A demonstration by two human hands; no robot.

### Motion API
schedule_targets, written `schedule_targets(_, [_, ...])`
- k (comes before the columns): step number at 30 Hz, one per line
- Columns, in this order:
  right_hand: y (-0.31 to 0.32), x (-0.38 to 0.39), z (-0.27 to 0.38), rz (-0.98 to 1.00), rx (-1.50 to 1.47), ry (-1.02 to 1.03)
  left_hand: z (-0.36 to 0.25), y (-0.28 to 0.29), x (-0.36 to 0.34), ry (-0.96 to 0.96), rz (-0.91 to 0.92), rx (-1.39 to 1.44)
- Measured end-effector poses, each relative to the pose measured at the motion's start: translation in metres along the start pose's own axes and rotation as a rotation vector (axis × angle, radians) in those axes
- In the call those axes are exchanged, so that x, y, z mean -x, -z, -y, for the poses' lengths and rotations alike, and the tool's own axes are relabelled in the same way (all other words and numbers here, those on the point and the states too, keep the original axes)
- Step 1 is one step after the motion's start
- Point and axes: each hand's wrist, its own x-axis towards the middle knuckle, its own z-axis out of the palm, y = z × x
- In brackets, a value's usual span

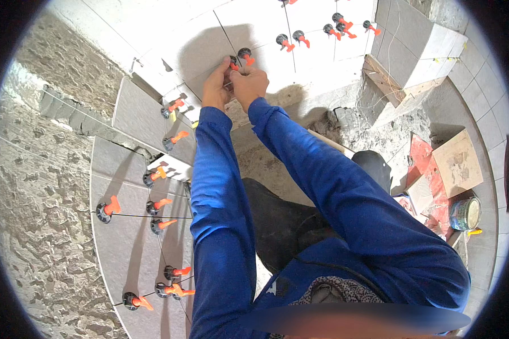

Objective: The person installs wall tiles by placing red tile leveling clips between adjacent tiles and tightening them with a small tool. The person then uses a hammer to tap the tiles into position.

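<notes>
Both my hands are raised together against the white wall tiles (271, 22). My left hand (216, 87) is closed, its index finger reaching up beside a tile leveler (233, 64) with a black cap and red handle. My right hand (250, 86) is closed in a pinch against it. Between them a thin pale bit shows, too small to name, and the fingers hide the rest. Just above my right hand, a second tile leveler (245, 55) sits near a dark tile joint. Shadows of my hands and arms fall on the tiles.
More red-handled levelers (285, 43) line the wall to the right, and several stand on the grey tiles (119, 169) at left. A tiled box-like ledge (401, 45) juts out at upper right. A tin can (465, 214) and a square board (457, 164) lie at right.
</notes>
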Motion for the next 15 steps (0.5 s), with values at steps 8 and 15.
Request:
schedule_targets(8, [0.003, 0.003, 0.000, -0.022, 0.115, 0.149, -0.021, -0.017, 0.022, -0.697, -0.472, -0.980])
schedule_targets(15, [0.003, 0.001, -0.003, -0.042, 0.120, 0.140, 0.002, -0.002, 0.047, -0.202, -0.283, -0.233])
